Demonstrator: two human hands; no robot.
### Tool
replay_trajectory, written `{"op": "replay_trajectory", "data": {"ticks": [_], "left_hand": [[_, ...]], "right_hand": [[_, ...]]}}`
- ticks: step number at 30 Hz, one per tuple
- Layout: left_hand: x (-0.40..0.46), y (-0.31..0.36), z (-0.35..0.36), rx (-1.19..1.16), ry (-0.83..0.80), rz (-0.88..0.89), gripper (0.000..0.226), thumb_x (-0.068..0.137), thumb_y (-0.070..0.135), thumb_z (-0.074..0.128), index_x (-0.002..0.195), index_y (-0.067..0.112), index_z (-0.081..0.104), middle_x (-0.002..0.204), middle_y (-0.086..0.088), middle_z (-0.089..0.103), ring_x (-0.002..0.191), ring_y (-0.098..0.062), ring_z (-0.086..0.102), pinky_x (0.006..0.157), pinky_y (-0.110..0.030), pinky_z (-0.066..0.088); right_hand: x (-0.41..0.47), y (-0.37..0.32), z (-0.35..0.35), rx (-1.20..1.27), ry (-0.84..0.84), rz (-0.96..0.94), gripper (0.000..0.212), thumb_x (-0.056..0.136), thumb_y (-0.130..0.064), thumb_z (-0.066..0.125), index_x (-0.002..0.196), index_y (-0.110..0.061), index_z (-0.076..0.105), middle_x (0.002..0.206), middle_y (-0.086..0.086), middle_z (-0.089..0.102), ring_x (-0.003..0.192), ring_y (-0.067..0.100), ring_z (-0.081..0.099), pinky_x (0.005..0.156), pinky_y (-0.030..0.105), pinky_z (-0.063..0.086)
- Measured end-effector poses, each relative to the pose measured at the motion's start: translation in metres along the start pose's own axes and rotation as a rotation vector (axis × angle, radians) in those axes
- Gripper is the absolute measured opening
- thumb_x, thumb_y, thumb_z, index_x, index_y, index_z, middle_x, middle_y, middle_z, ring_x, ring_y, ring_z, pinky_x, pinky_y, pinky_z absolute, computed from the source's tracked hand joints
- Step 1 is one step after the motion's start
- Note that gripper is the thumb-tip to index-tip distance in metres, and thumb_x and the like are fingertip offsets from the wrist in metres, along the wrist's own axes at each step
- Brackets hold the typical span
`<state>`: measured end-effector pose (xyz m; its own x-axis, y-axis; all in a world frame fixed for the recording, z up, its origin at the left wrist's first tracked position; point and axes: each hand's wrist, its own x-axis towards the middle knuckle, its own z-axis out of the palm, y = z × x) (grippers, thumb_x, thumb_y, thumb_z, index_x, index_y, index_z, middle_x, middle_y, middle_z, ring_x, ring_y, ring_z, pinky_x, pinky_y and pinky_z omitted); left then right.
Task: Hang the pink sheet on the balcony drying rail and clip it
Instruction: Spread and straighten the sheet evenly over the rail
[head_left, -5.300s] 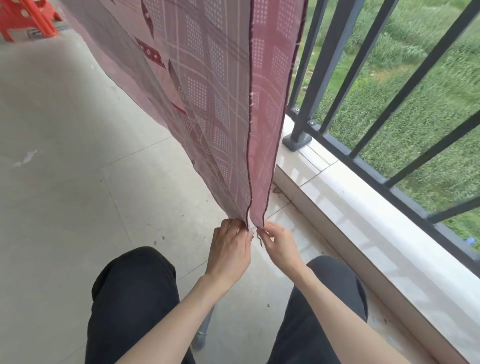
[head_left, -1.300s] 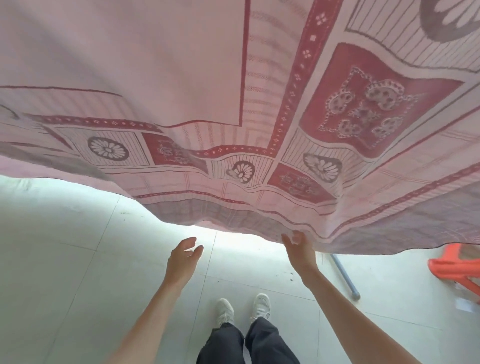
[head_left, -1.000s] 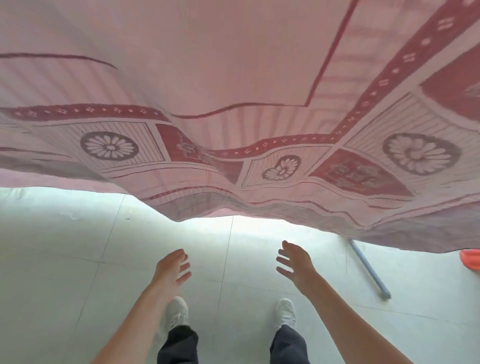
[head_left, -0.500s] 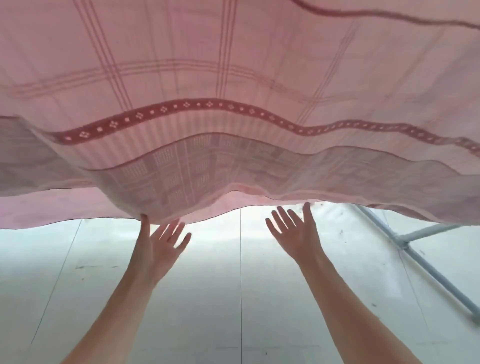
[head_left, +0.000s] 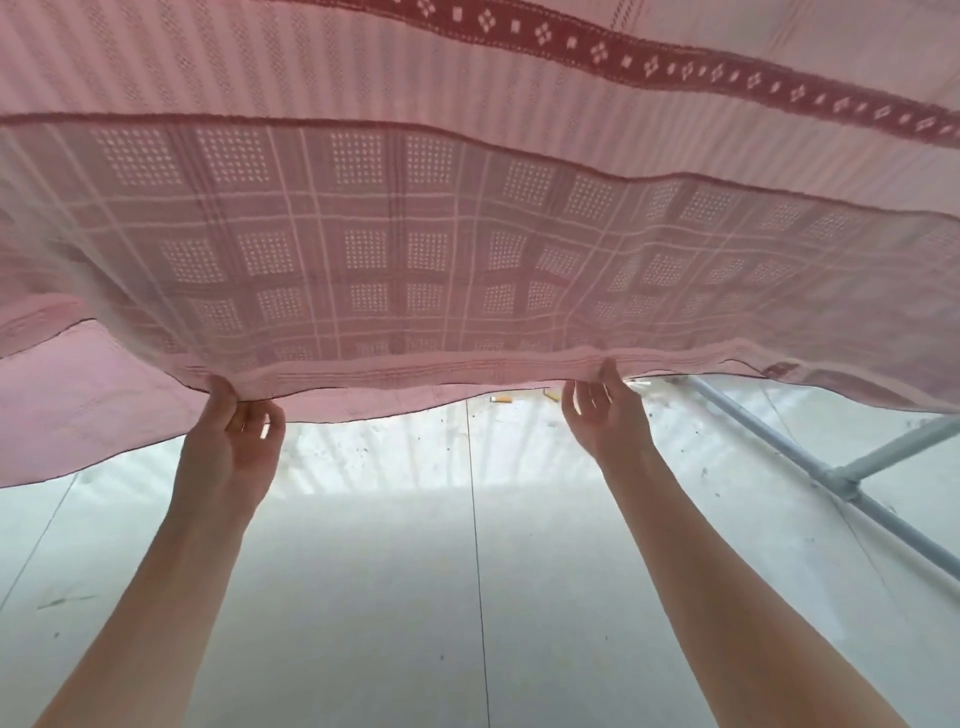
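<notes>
The pink sheet (head_left: 395, 249), with a checked border and a dark red patterned band, hangs across the whole upper view, its lower hem in front of me. My left hand (head_left: 231, 441) pinches the hem at the left, thumb in front and fingers curled behind the cloth. My right hand (head_left: 605, 415) holds the hem at the right, thumb on the near side, fingers bent up behind the fabric. The rail that carries the sheet is out of view above. No clip shows in either hand.
Pale floor tiles (head_left: 467, 597) lie below. A light grey pipe frame (head_left: 831, 478) runs along the floor at the right. Small yellow bits (head_left: 501, 398) lie on the tiles just past the hem.
Both hands rose from open, spread palms under the hem to gripping the sheet's lower edge. The view tilted further up under the cloth.
</notes>
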<state>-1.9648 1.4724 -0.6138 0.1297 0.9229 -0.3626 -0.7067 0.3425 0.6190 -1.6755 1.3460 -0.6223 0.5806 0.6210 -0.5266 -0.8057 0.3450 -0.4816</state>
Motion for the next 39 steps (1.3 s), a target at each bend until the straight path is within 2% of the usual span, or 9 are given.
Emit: {"op": "replay_trajectory", "data": {"ticks": [9, 15, 19, 25, 28, 31, 34, 36, 39], "left_hand": [[0.02, -0.026, -0.014, 0.101, -0.057, 0.008, 0.013, 0.09, 0.026, 0.057, 0.078, 0.023, 0.056, 0.063, 0.015, 0.058, 0.068, -0.003, 0.048, 0.07, -0.017, 0.043], [0.019, -0.039, -0.036, 0.174, -0.05, -0.028, 0.042, 0.093, 0.022, 0.053, 0.054, 0.027, 0.067, 0.064, 0.017, 0.061, 0.075, -0.004, 0.051, 0.071, -0.019, 0.041], [0.024, -0.039, -0.041, 0.179, -0.013, -0.061, 0.038, 0.092, 0.022, 0.054, 0.056, 0.027, 0.067, 0.071, 0.017, 0.062, 0.079, -0.005, 0.053, 0.073, -0.02, 0.041], [0.033, -0.046, -0.033, 0.181, 0.006, -0.077, 0.007, 0.093, 0.027, 0.052, 0.088, 0.024, 0.057, 0.104, 0.011, 0.058, 0.107, -0.009, 0.053, 0.087, -0.027, 0.044], [0.036, -0.051, -0.039, 0.169, -0.011, -0.11, 0.009, 0.094, 0.026, 0.05, 0.101, 0.023, 0.055, 0.122, 0.006, 0.055, 0.117, -0.016, 0.049, 0.092, -0.033, 0.043], [0.04, -0.053, -0.043, 0.095, -0.1, -0.132, 0.015, 0.095, 0.023, 0.047, 0.109, 0.02, 0.052, 0.127, 0.001, 0.053, 0.121, -0.019, 0.049, 0.097, -0.038, 0.041], [0.041, -0.049, -0.037, 0.026, -0.207, -0.142, 0.027, 0.085, 0.01, 0.057, 0.111, 0.016, 0.056, 0.123, 0.002, 0.06, 0.117, -0.014, 0.055, 0.1, -0.04, 0.038], [0.043, -0.049, -0.035, -0.1, -0.232, -0.159, 0.035, 0.058, 0.007, 0.071, 0.091, 0.019, 0.068, 0.115, 0.007, 0.066, 0.113, -0.011, 0.059, 0.094, -0.038, 0.041], [0.042, -0.051, -0.036, -0.275, -0.218, -0.154, 0.031, 0.048, 0.003, 0.075, 0.075, 0.017, 0.07, 0.107, 0.004, 0.068, 0.108, -0.011, 0.061, 0.09, -0.032, 0.044]], "right_hand": [[0.008, -0.008, -0.022, 0.031, 0.047, -0.128, 0.008, 0.091, -0.017, 0.057, 0.085, -0.012, 0.059, 0.08, -0.002, 0.06, 0.079, 0.011, 0.059, 0.069, 0.026, 0.048], [0.007, -0.003, -0.041, -0.013, 0.069, -0.12, 0.008, 0.092, -0.011, 0.055, 0.085, -0.012, 0.059, 0.084, -0.001, 0.059, 0.081, 0.012, 0.057, 0.067, 0.026, 0.047], [0.009, 0.002, -0.04, -0.021, 0.053, -0.107, 0.005, 0.091, -0.013, 0.056, 0.087, -0.013, 0.059, 0.088, 0.0, 0.058, 0.085, 0.013, 0.056, 0.068, 0.027, 0.047], [0.013, 0.005, -0.037, 0.044, 0.095, -0.096, 0.038, 0.092, -0.022, 0.055, 0.125, -0.009, 0.044, 0.114, 0.003, 0.045, 0.119, 0.021, 0.044, 0.102, 0.034, 0.038], [0.015, 0.005, -0.039, 0.043, 0.029, -0.093, 0.01, 0.097, -0.022, 0.047, 0.097, -0.013, 0.049, 0.086, -0.002, 0.048, 0.083, 0.012, 0.051, 0.097, 0.031, 0.037], [0.011, 0.008, -0.037, -0.041, 0.026, -0.157, 0.025, 0.1, -0.021, 0.04, 0.076, -0.016, 0.044, 0.065, -0.005, 0.049, 0.062, 0.003, 0.051, 0.086, 0.023, 0.045], [0.013, 0.005, -0.031, 0.005, -0.046, -0.111, 0.023, 0.094, -0.008, 0.049, 0.077, -0.022, 0.046, 0.061, -0.019, 0.061, 0.059, -0.008, 0.058, 0.07, 0.012, 0.051], [0.012, 0.003, -0.034, 0.08, -0.055, -0.159, 0.023, 0.089, -0.004, 0.05, 0.074, -0.022, 0.052, 0.06, -0.017, 0.063, 0.062, -0.004, 0.061, 0.074, 0.021, 0.052], [0.013, 0.001, -0.034, 0.318, -0.106, -0.082, 0.019, 0.083, -0.003, 0.051, 0.075, -0.017, 0.06, 0.074, -0.007, 0.067, 0.082, 0.011, 0.065, 0.083, 0.036, 0.05]]}}
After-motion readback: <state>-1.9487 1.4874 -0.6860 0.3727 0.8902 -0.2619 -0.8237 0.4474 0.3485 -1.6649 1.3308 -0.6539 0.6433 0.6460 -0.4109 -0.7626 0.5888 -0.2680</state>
